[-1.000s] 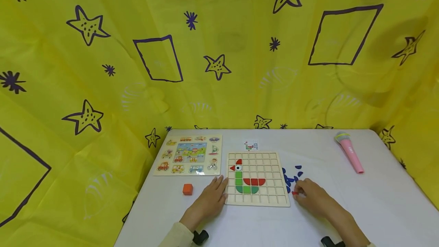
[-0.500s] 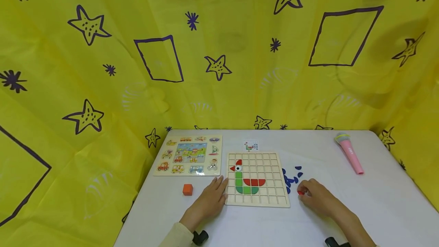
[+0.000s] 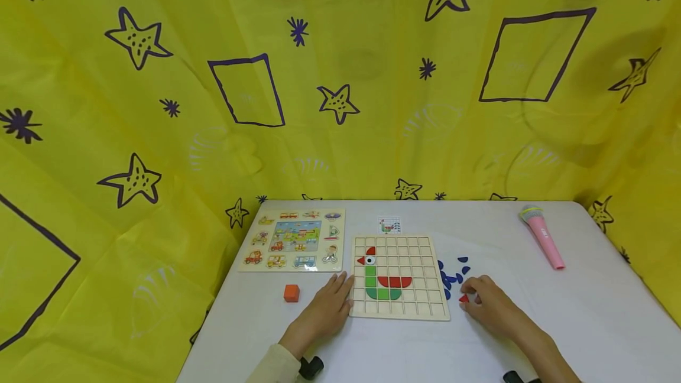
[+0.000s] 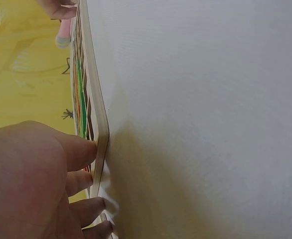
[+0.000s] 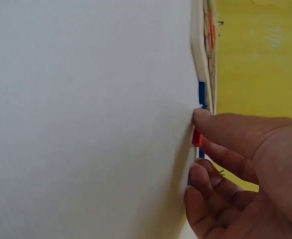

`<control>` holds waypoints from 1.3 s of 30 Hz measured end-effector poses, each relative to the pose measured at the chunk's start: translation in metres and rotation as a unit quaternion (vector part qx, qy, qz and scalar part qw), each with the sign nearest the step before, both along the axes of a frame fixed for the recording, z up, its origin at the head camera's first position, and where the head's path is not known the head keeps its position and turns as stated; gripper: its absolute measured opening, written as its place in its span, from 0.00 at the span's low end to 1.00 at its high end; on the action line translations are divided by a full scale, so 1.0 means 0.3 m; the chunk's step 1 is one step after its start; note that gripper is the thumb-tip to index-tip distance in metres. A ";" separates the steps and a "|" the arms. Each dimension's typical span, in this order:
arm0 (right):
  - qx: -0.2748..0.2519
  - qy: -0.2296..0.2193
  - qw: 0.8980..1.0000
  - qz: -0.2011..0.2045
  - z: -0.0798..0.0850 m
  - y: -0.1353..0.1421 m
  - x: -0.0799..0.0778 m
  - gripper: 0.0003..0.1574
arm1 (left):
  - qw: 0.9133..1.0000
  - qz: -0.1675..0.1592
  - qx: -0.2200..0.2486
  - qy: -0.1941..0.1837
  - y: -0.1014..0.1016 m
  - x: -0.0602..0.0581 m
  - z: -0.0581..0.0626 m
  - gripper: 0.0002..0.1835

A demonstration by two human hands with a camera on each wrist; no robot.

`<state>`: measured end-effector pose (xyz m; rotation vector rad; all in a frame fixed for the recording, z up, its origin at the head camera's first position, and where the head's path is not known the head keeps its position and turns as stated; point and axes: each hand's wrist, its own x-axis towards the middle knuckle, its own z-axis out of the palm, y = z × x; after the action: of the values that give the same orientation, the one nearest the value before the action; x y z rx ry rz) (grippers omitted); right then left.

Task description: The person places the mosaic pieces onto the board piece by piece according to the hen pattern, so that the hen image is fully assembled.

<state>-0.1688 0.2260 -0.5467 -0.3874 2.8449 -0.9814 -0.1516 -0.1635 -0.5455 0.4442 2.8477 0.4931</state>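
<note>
The wooden grid board (image 3: 420, 309) lies mid-table, with red, green and white pieces set in it as a bird shape. My left hand (image 3: 328, 306) rests against the board's left edge. Its fingers, fairly straight, touch the wooden rim in the left wrist view. Just off the board's lower right side, my right hand (image 3: 492, 306) pinches a small red piece (image 3: 463, 298) between thumb and fingers. In the right wrist view, the red piece (image 5: 197, 137) shows only in part behind the thumb. Several loose blue pieces (image 3: 451, 279) lie beside the board's right edge, close to that hand.
A small pattern card (image 3: 389, 225) lies behind the board. To the left are a picture puzzle board (image 3: 335, 262) and an orange cube (image 3: 291, 293). A pink microphone (image 3: 544, 238) lies at the far right. Yellow patterned cloth (image 3: 372, 152) hangs behind the white table.
My right hand has drawn slightly right, away from the board's edge, still pinching the red piece, which now shows more of its face. My left hand has stayed at the board's edge.
</note>
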 end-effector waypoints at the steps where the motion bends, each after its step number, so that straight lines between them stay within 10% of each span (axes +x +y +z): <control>1: 0.003 0.000 1.000 -0.003 -0.001 -0.001 0.000 0.09 | 1.000 0.000 0.001 -0.002 0.000 0.000 0.000 0.33; 39: 0.001 0.001 1.000 -0.019 -0.005 0.002 0.003 0.10 | 1.000 0.002 0.003 -0.004 -0.001 0.000 0.002 0.33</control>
<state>-0.1679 0.2266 -0.5483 -0.3345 2.8653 -0.9850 -0.1517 -0.1638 -0.5450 0.4353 2.8404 0.5037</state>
